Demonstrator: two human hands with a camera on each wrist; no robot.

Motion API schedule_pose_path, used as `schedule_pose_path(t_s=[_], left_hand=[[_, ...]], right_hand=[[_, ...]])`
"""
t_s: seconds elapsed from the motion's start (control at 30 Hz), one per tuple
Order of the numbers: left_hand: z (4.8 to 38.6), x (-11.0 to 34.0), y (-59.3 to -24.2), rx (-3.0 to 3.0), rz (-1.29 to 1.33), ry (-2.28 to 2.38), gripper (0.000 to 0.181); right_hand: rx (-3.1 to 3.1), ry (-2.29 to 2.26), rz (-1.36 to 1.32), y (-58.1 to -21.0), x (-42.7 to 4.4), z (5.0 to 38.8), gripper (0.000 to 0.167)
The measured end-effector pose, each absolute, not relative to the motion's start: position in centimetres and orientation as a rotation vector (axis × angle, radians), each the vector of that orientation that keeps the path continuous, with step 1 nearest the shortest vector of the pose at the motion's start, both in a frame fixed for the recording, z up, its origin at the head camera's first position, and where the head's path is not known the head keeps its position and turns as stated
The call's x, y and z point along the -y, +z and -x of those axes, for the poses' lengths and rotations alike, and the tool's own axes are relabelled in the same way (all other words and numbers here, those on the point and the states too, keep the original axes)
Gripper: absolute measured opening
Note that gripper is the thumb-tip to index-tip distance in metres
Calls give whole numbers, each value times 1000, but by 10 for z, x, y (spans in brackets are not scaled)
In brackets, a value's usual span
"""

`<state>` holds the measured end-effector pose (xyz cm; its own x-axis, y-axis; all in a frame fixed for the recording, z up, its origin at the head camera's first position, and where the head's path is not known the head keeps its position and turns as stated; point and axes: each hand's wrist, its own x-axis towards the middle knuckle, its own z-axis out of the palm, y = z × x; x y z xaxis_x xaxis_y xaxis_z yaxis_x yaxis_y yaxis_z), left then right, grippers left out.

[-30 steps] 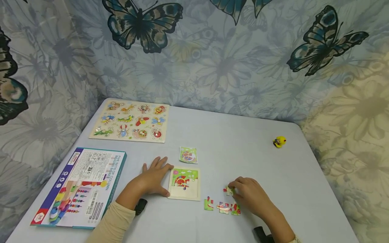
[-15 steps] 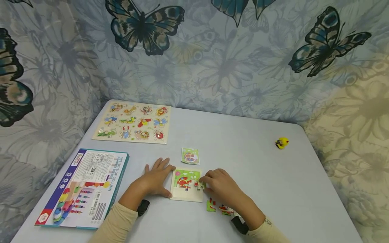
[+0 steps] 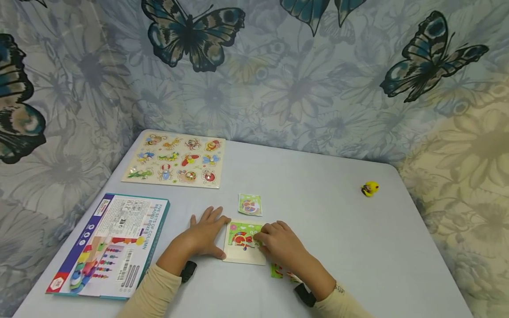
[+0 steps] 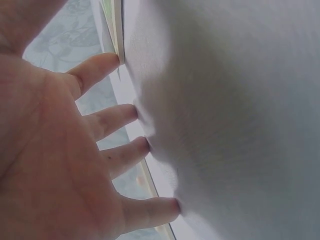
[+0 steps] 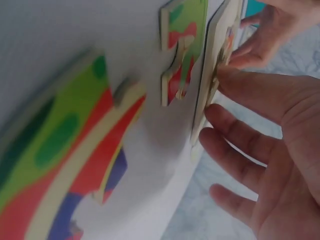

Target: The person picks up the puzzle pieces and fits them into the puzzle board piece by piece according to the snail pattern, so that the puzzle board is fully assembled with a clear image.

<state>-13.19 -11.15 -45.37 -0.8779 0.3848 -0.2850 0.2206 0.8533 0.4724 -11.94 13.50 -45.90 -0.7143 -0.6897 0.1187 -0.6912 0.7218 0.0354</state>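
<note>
A square wooden puzzle board (image 3: 244,257) lies on the table, its upper part filled with a green and red picture. My left hand (image 3: 203,238) rests with fingers spread at the board's left side; thumb and index fingertip touch its edge. In the left wrist view, the other fingertips press on the tabletop. My right hand (image 3: 284,247) pinches a small puzzle piece (image 3: 256,243) over the board's right side, mostly hidden by the fingers. Loose puzzle pieces (image 3: 276,271) lie below the right hand, partly covered by its wrist; the right wrist view shows two pieces (image 5: 75,150) up close.
A small picture card (image 3: 250,205) lies just behind the board. At the back left is a large insect puzzle board (image 3: 172,160). A flat box (image 3: 109,247) occupies the left side, and a yellow toy duck (image 3: 370,188) stands far right. Butterfly-patterned cloth (image 3: 278,97) rises behind the table.
My right hand has picked up a puzzle piece from the loose ones and carried it left onto the board's right side. The left hand has stayed at the board's left edge.
</note>
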Motion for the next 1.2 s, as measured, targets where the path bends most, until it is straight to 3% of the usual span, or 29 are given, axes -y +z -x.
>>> schedule_pose_path(t_s=[0.4, 0.67, 0.87, 1.2], left_hand=[[130, 111, -455, -2658, -454, 618, 90], [130, 111, -454, -2662, -455, 622, 90], [129, 112, -454, -2650, -448, 629, 89], [131, 112, -455, -2651, -463, 608, 91]], right_hand=[[2792, 3, -1071, -461, -132, 114, 22], [2850, 186, -1046, -444, -149, 112, 39], [2946, 181, -1066, -438, -165, 97, 30], [3013, 130, -1103, -444, -171, 74, 31]])
